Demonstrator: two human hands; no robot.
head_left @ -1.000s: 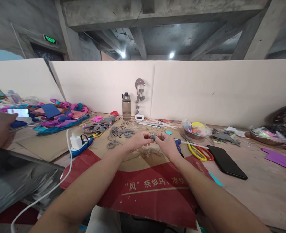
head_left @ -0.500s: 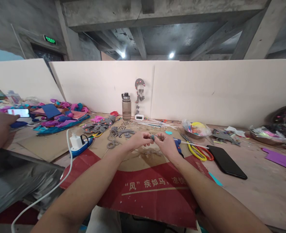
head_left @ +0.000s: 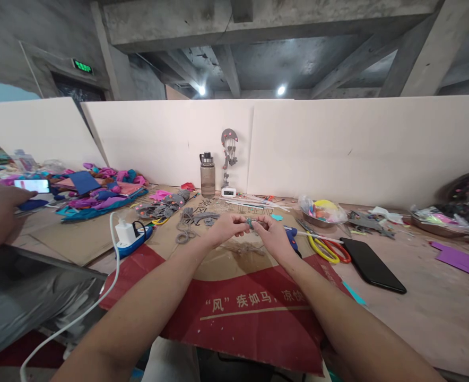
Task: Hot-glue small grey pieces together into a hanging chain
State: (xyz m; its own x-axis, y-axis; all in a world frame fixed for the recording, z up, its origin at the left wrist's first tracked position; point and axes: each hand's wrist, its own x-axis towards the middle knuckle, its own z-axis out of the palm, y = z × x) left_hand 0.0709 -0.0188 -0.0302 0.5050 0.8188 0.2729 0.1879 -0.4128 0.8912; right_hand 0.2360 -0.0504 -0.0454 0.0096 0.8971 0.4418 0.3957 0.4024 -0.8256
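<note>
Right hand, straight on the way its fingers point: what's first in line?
The right hand points left, so it meets the small grey piece pinched between both hands, then the left hand. Depth unclear.

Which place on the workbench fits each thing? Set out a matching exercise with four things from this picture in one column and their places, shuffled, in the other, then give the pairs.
Things
1. water bottle
2. black tablet
3. white charger
4. small grey piece

Places
A. pinched between the fingertips of the left hand and the right hand
B. flat on the bench, right of the yellow and red scissors
C. upright by the white back board
D. plugged into the blue power strip

Pairs: 1-C, 2-B, 3-D, 4-A
</note>
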